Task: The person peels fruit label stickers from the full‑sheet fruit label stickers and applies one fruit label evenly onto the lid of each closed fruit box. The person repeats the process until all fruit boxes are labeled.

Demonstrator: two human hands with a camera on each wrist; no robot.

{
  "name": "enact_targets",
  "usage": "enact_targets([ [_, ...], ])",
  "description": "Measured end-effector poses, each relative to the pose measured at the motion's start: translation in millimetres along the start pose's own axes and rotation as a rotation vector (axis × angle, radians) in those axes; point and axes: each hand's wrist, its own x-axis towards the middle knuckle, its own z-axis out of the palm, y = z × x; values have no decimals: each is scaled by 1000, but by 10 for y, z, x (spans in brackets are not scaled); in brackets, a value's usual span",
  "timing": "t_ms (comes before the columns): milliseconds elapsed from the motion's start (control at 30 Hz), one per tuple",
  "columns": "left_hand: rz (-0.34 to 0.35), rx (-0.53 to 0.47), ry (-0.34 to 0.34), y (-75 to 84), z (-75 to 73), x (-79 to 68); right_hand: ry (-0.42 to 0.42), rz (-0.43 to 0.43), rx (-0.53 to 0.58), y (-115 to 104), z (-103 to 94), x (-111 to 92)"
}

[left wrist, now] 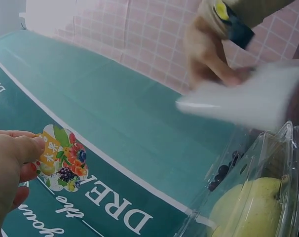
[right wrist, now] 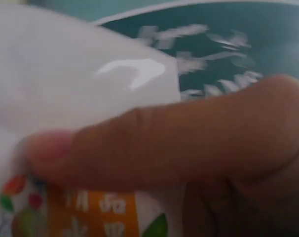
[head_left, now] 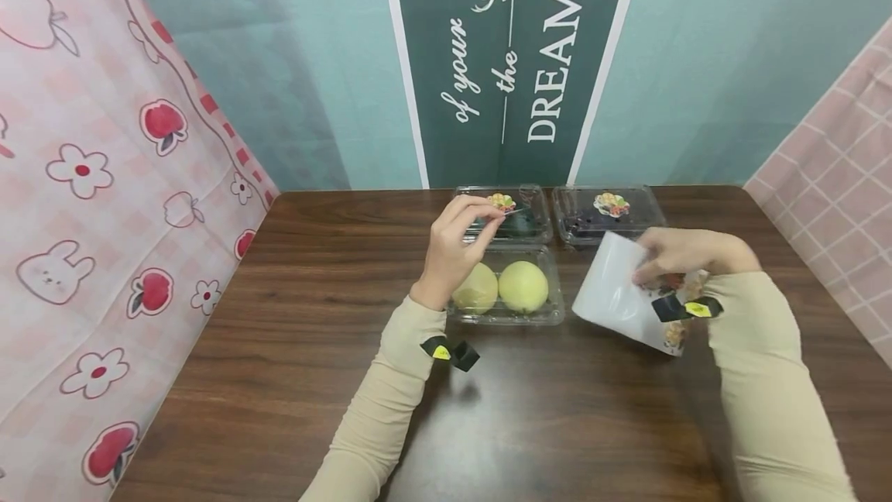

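Note:
My left hand pinches a colourful fruit sticker between thumb and fingers, above the front clear plastic box. Two round yellow-green fruits lie in that box; in the head view my left hand partly covers one. On the right, my right hand grips a white sticker sheet, bent and held above the table. Printed fruit labels show on the sheet below the thumb in the right wrist view.
Behind stand two more clear boxes: the left box and the right box, which holds dark fruit. Each has a fruit sticker on its lid. All stand on the brown wooden table, with a green cloth behind.

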Motion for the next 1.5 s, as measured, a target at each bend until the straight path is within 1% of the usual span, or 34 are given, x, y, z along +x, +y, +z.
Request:
enact_targets([
  [67, -1, 2, 1, -4, 0, 4, -78, 53, -52, -9, 36, 155],
  [100, -1, 3, -1, -5, 0, 4, -103, 86, -78, -13, 72, 225],
  [133, 1, 2, -2, -6, 1, 3, -117, 98, -107, -8, 120, 292],
  [167, 2, 1, -4, -9, 2, 0, -124, 110, -146, -4, 170, 348],
  [233, 5, -1, -6, -15, 5, -6, -118, 117, -185, 24, 270, 440],
  [300, 6, -6, -5, -20, 6, -12, -99, 123, -194, 50, 354, 506],
  [467, 2, -7, -11, -31, -2, -17, -30, 109, -258, 79, 487, 631],
  [533, -5, -8, -27, -35, -9, -17, 12, 95, -314, 77, 523, 664],
  [600, -22, -10, -53, -39, -18, -16, 75, 77, -375, 75, 553, 682],
  [700, -55, -12, -95, -43, -30, -16, 201, 20, -484, 73, 593, 694],
  [767, -75, -13, -112, -45, -40, -14, 280, -21, -551, 75, 615, 695],
  [833, -88, -12, -123, -48, -46, -13, 338, -46, -602, 76, 631, 691],
  [900, -97, -16, -129, -53, -54, -12, 377, -53, -651, 85, 644, 687],
  [1000, -116, -15, -140, -68, -64, -18, 393, -32, -685, 93, 652, 679],
  [1167, -156, -14, -150, -104, -87, -24, 387, -14, -697, 56, 640, 655],
  [1267, -174, -23, -153, -131, -97, -27, 377, -7, -656, -3, 610, 635],
  [1333, -190, -38, -157, -146, -103, -29, 376, -8, -592, -42, 586, 630],
  [1500, -236, -58, -165, -159, -123, -30, 386, -59, -360, -131, 538, 665],
])
